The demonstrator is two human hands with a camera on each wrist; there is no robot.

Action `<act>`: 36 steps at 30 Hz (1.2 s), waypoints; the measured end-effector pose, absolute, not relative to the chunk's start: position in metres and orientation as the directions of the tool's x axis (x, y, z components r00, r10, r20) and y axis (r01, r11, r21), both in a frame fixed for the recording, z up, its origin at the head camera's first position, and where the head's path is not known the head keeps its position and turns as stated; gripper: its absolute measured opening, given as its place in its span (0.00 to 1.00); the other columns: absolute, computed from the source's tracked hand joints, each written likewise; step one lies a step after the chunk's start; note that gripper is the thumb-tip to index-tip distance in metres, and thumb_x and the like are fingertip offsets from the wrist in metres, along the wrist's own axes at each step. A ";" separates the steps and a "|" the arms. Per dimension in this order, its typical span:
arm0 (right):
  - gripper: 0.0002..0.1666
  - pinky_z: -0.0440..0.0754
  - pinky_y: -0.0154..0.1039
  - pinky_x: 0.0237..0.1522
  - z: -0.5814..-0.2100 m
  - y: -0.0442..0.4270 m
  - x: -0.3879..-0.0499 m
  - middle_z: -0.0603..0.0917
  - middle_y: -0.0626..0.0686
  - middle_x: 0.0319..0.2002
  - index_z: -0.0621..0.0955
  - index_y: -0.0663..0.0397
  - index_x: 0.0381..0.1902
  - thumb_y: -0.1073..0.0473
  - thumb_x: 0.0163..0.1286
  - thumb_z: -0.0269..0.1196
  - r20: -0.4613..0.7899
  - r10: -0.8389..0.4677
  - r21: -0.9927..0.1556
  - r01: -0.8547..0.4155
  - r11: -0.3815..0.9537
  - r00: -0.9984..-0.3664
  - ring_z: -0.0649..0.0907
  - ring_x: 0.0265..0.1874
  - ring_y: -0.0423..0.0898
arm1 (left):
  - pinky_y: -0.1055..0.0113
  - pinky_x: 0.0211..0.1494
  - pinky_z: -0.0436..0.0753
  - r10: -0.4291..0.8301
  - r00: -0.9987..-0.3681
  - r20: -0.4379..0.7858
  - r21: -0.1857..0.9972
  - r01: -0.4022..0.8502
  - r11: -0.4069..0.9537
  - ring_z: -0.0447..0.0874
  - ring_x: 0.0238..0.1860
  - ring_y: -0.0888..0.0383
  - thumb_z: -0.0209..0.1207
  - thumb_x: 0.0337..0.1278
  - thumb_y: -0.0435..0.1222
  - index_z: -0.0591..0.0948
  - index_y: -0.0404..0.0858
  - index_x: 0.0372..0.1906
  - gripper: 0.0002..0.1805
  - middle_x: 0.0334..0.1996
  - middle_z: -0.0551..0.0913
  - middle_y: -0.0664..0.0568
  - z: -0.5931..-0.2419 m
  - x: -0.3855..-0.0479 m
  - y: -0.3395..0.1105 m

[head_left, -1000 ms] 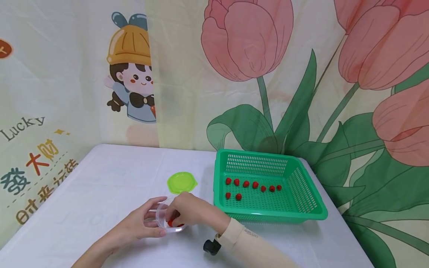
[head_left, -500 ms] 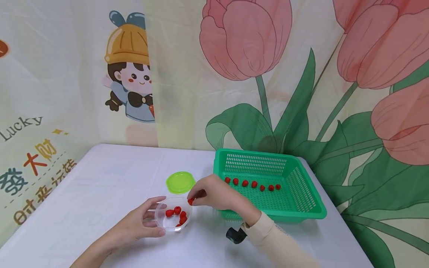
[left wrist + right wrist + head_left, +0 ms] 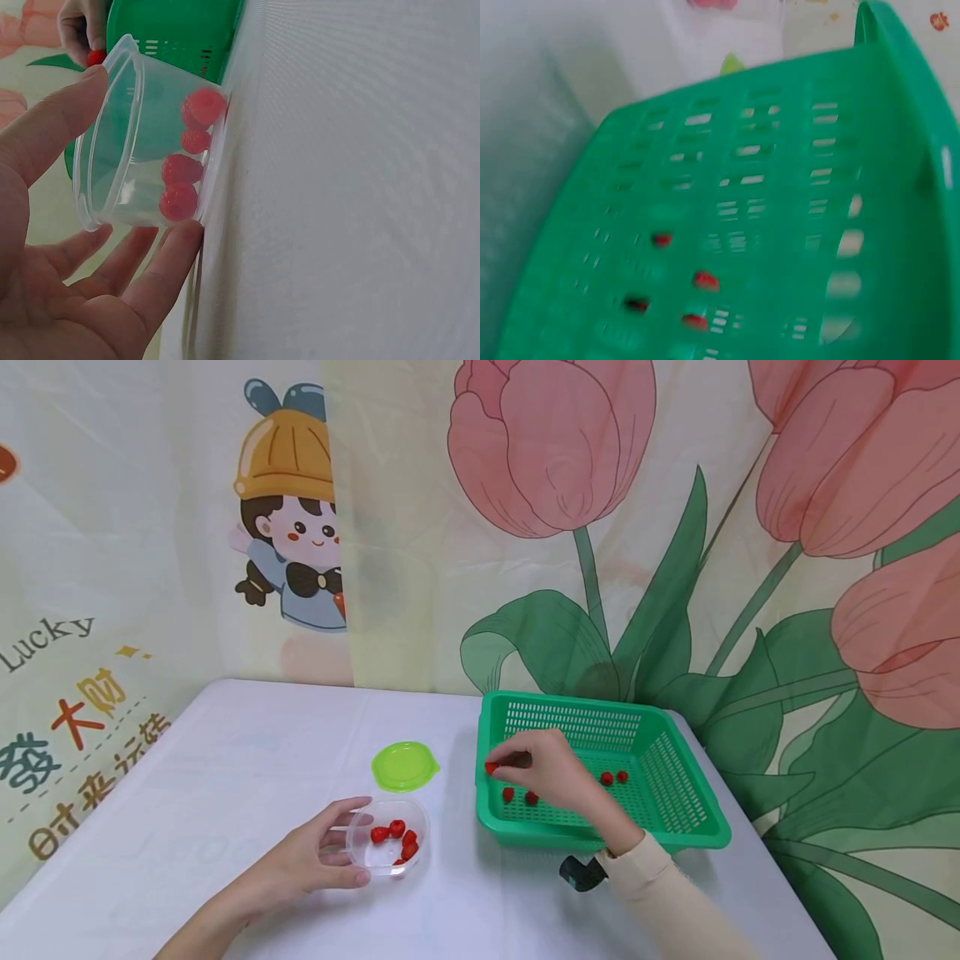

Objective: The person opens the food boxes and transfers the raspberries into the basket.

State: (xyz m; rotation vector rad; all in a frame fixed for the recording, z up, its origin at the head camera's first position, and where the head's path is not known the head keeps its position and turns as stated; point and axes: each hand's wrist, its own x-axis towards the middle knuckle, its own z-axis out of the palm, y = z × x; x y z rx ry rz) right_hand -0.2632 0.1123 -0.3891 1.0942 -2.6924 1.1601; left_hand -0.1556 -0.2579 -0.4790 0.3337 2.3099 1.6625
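A clear plastic tub (image 3: 388, 860) with several raspberries (image 3: 397, 828) stands on the table. My left hand (image 3: 311, 852) holds its left side, thumb at one side and fingers round the other; the left wrist view shows the raspberries (image 3: 180, 169) through the tub wall. Over the left part of the green basket (image 3: 600, 841), my right hand (image 3: 543, 768) pinches a raspberry (image 3: 491, 767) between thumb and fingertips. More raspberries (image 3: 531, 797) lie on the basket floor, some hidden behind that hand. In the blurred right wrist view the basket (image 3: 780, 187) fills most of the frame.
A bright green lid (image 3: 405, 767) lies flat behind the tub, left of the basket. A white cloth (image 3: 262, 735) covers the table. Behind it hangs a printed backdrop (image 3: 405, 527). A small black device (image 3: 582, 874) is on my right wrist.
My right hand has come up out of the tub and moved right, over the basket, with a raspberry in its fingers. The left hand and the tub have hardly moved.
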 end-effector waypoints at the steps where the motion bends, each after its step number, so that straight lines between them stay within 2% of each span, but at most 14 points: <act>1: 0.10 0.89 0.33 0.46 -0.391 0.117 -0.265 0.92 0.43 0.41 0.92 0.50 0.47 0.63 0.68 0.75 0.270 -0.585 -0.630 -0.599 0.493 -0.765 0.89 0.40 0.38 | 0.68 0.63 0.84 0.342 -0.936 -0.087 0.949 0.026 0.313 0.77 0.70 0.41 0.78 0.57 0.39 0.60 0.46 0.83 0.53 0.75 0.68 0.39 -0.479 -0.156 -0.258; 11: 0.10 0.89 0.34 0.47 -0.412 0.153 -0.283 0.92 0.47 0.42 0.92 0.55 0.48 0.64 0.69 0.74 0.199 -0.531 -0.565 -0.539 0.624 -0.823 0.90 0.42 0.42 | 0.59 0.65 0.85 0.340 -0.937 -0.080 0.947 0.035 0.320 0.78 0.69 0.41 0.78 0.57 0.39 0.60 0.46 0.83 0.53 0.75 0.68 0.38 -0.480 -0.156 -0.258; 19: 0.08 0.90 0.38 0.45 -0.421 0.167 -0.290 0.92 0.50 0.40 0.92 0.59 0.45 0.68 0.69 0.73 0.152 -0.532 -0.511 -0.527 0.679 -0.833 0.90 0.40 0.44 | 0.63 0.64 0.85 0.340 -0.936 -0.090 0.948 0.024 0.318 0.79 0.68 0.41 0.78 0.57 0.40 0.60 0.46 0.83 0.53 0.75 0.68 0.38 -0.480 -0.157 -0.258; 22: 0.08 0.90 0.39 0.44 -0.422 0.168 -0.289 0.92 0.50 0.39 0.92 0.59 0.44 0.70 0.69 0.72 0.131 -0.533 -0.500 -0.520 0.692 -0.836 0.89 0.39 0.44 | 0.61 0.65 0.85 0.342 -0.936 -0.087 0.949 0.027 0.314 0.79 0.68 0.41 0.78 0.57 0.39 0.60 0.47 0.83 0.53 0.75 0.68 0.38 -0.481 -0.157 -0.258; 29: 0.06 0.90 0.40 0.43 -0.431 0.170 -0.294 0.92 0.50 0.38 0.92 0.59 0.42 0.69 0.67 0.74 0.086 -0.530 -0.441 -0.509 0.739 -0.843 0.88 0.40 0.44 | 0.69 0.63 0.84 0.330 -0.938 -0.102 0.945 0.013 0.328 0.78 0.69 0.42 0.79 0.56 0.41 0.61 0.48 0.83 0.53 0.75 0.68 0.39 -0.483 -0.156 -0.258; 32: 0.05 0.90 0.40 0.43 -0.435 0.170 -0.295 0.92 0.51 0.38 0.92 0.59 0.40 0.69 0.67 0.74 0.083 -0.534 -0.414 -0.516 0.750 -0.842 0.87 0.39 0.44 | 0.65 0.64 0.85 0.327 -0.938 -0.110 0.945 0.003 0.326 0.79 0.68 0.42 0.79 0.56 0.41 0.60 0.48 0.83 0.54 0.75 0.68 0.40 -0.482 -0.156 -0.258; 36: 0.05 0.90 0.38 0.41 -0.436 0.169 -0.294 0.92 0.51 0.36 0.92 0.59 0.39 0.71 0.66 0.74 0.071 -0.535 -0.402 -0.515 0.757 -0.842 0.87 0.36 0.42 | 0.64 0.64 0.85 0.325 -0.938 -0.118 0.942 -0.002 0.334 0.80 0.67 0.42 0.79 0.56 0.41 0.60 0.48 0.83 0.54 0.76 0.68 0.39 -0.482 -0.157 -0.258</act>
